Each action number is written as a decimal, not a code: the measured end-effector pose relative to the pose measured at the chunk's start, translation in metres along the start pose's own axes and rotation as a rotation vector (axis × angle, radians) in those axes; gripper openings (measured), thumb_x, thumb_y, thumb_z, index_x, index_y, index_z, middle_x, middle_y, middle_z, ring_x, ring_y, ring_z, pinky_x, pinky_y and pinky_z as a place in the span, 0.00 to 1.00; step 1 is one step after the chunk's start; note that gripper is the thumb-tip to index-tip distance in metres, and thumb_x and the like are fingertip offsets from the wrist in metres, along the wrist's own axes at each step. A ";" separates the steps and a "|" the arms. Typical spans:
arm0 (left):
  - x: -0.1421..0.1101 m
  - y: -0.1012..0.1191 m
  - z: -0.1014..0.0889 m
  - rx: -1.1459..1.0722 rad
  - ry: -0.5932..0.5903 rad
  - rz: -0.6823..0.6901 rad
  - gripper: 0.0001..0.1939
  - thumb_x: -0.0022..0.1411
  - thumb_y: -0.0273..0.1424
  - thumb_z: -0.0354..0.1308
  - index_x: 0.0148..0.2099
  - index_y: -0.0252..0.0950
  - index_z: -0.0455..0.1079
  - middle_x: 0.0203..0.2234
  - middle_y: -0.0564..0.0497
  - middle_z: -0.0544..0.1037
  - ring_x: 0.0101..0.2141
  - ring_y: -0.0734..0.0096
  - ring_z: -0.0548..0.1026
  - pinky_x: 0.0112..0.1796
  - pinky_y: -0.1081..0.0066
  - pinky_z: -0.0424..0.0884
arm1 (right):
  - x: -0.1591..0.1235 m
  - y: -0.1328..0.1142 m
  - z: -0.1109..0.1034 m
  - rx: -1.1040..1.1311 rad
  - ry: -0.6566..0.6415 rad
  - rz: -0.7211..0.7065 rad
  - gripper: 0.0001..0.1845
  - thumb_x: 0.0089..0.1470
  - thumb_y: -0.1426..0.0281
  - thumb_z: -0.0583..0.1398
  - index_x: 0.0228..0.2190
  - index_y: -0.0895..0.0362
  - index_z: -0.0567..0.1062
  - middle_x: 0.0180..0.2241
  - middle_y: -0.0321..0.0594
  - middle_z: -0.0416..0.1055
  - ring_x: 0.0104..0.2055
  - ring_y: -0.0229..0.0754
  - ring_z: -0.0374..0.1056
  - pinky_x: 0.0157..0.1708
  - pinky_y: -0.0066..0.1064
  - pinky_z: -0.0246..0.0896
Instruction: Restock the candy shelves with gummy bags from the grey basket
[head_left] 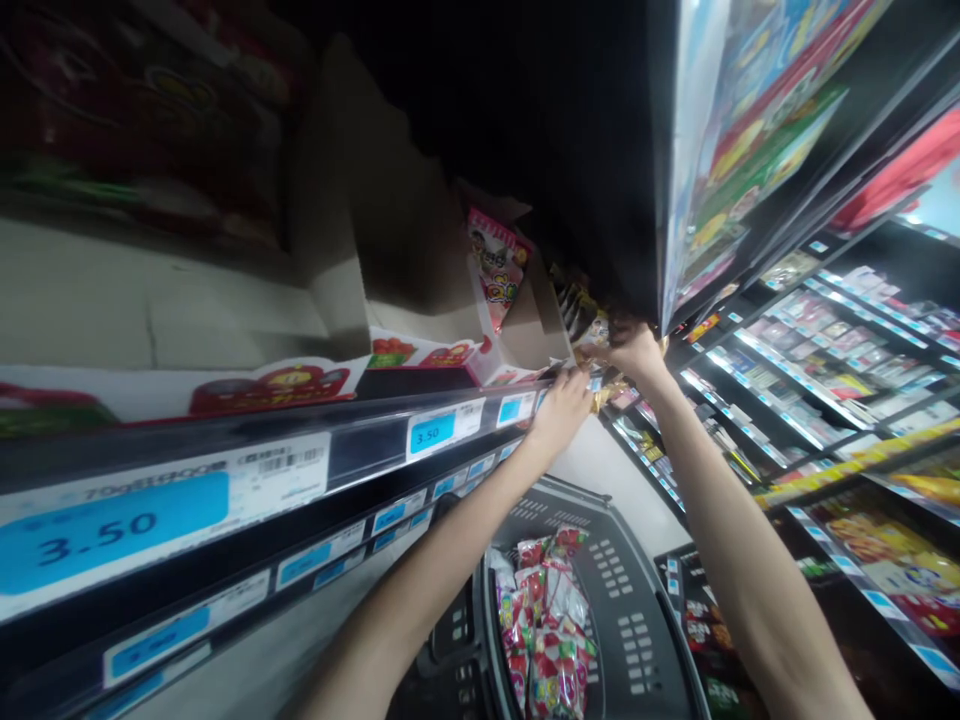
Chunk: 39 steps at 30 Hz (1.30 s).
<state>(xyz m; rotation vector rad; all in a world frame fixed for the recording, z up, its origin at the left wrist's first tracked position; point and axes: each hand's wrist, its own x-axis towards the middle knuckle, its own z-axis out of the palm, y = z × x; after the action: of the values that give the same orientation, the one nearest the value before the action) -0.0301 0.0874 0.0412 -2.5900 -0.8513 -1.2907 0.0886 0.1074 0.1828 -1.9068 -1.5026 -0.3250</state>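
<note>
Both of my hands are at the far end of the shelf, close together. My left hand (566, 405) is at the shelf's front edge, its fingers curled in; whatever they hold is hidden. Just right of its fingers is a shiny gold wrapper (600, 398). My right hand (634, 355) reaches in over the shelf, bent at the wrist, beside dark-and-gold snack packets (577, 310). Its thumb points left and its other fingers are lost in shadow. A pink snack bag (496, 265) leans in an open carton (525, 335) to the left of my hands.
Below my arms is a dark grey shopping basket (630, 580) with several red-and-white snack packets (555, 620) inside. Cardboard display cartons (247, 310) line the shelf at left, above price tags (127, 520). Stocked shelves (817, 350) rise at right.
</note>
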 end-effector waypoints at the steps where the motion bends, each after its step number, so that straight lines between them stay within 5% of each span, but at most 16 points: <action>1: 0.000 0.000 0.000 -0.001 0.002 -0.002 0.20 0.68 0.24 0.46 0.58 0.25 0.69 0.63 0.34 0.65 0.61 0.53 0.63 0.62 0.57 0.59 | -0.003 0.000 0.003 -0.069 0.031 -0.006 0.32 0.26 0.55 0.77 0.32 0.58 0.73 0.30 0.41 0.74 0.34 0.47 0.71 0.35 0.36 0.68; 5: -0.001 0.000 -0.001 0.004 0.022 -0.008 0.19 0.68 0.26 0.46 0.55 0.24 0.70 0.61 0.32 0.65 0.60 0.52 0.63 0.61 0.56 0.59 | -0.009 -0.004 0.021 -0.211 -0.096 -0.096 0.19 0.49 0.53 0.66 0.24 0.56 0.72 0.27 0.40 0.75 0.31 0.43 0.71 0.33 0.32 0.63; 16: -0.001 0.000 -0.001 -0.023 -0.007 0.000 0.19 0.68 0.26 0.46 0.57 0.25 0.70 0.63 0.34 0.65 0.62 0.52 0.62 0.63 0.55 0.58 | -0.014 -0.009 0.015 -0.267 -0.177 -0.186 0.07 0.52 0.68 0.64 0.34 0.58 0.79 0.36 0.44 0.78 0.37 0.50 0.75 0.44 0.40 0.68; 21: -0.007 0.001 -0.007 -0.093 -0.075 0.031 0.23 0.66 0.22 0.45 0.61 0.23 0.66 0.68 0.33 0.56 0.69 0.51 0.51 0.67 0.53 0.49 | -0.024 -0.004 0.008 -0.309 -0.272 -0.320 0.13 0.56 0.71 0.60 0.42 0.60 0.80 0.42 0.47 0.78 0.47 0.55 0.74 0.53 0.44 0.66; 24: -0.028 0.002 -0.008 -0.146 -0.088 0.183 0.22 0.66 0.24 0.46 0.60 0.25 0.66 0.67 0.34 0.57 0.69 0.48 0.50 0.67 0.50 0.48 | -0.047 0.006 0.006 -0.307 -0.202 -0.424 0.19 0.62 0.66 0.56 0.51 0.60 0.76 0.48 0.50 0.75 0.53 0.56 0.70 0.56 0.47 0.63; 28: -0.081 0.005 -0.002 -0.341 -0.376 0.556 0.16 0.67 0.30 0.48 0.51 0.31 0.73 0.51 0.39 0.75 0.56 0.54 0.70 0.55 0.59 0.66 | -0.103 0.032 0.017 -0.326 0.063 -0.493 0.23 0.69 0.63 0.45 0.57 0.58 0.68 0.54 0.52 0.67 0.60 0.56 0.62 0.58 0.54 0.58; 31: -0.128 0.007 0.004 -0.523 -0.685 0.688 0.15 0.69 0.34 0.47 0.47 0.37 0.74 0.37 0.47 0.80 0.39 0.65 0.77 0.38 0.69 0.69 | -0.152 0.068 0.036 -0.355 0.107 -0.504 0.22 0.70 0.65 0.42 0.54 0.56 0.69 0.50 0.51 0.67 0.58 0.57 0.63 0.55 0.56 0.59; 34: -0.162 0.009 0.004 -0.502 -0.863 0.586 0.16 0.69 0.36 0.47 0.44 0.40 0.76 0.30 0.49 0.80 0.32 0.67 0.77 0.32 0.70 0.64 | -0.198 0.113 0.057 -0.386 -0.079 -0.580 0.18 0.68 0.66 0.45 0.47 0.56 0.71 0.43 0.50 0.69 0.50 0.55 0.66 0.50 0.51 0.61; 37: -0.173 0.011 0.000 -0.440 -0.929 0.481 0.17 0.68 0.37 0.47 0.44 0.42 0.77 0.29 0.50 0.80 0.30 0.66 0.77 0.31 0.70 0.63 | -0.243 0.161 0.073 -0.401 -0.397 -0.636 0.14 0.65 0.68 0.48 0.40 0.58 0.72 0.39 0.51 0.71 0.44 0.53 0.66 0.46 0.44 0.60; 39: -0.172 0.014 -0.001 -0.423 -0.960 0.453 0.16 0.66 0.36 0.49 0.47 0.43 0.77 0.29 0.51 0.80 0.31 0.66 0.77 0.31 0.71 0.63 | -0.273 0.190 0.080 -0.359 -0.620 -0.498 0.11 0.62 0.69 0.51 0.38 0.58 0.72 0.39 0.51 0.73 0.43 0.51 0.67 0.44 0.40 0.58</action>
<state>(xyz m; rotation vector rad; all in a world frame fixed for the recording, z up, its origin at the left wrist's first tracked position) -0.1053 0.0017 -0.0880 -3.4530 0.0137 -0.0450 0.1661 -0.0692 -0.1002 -1.9801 -2.4874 -0.2402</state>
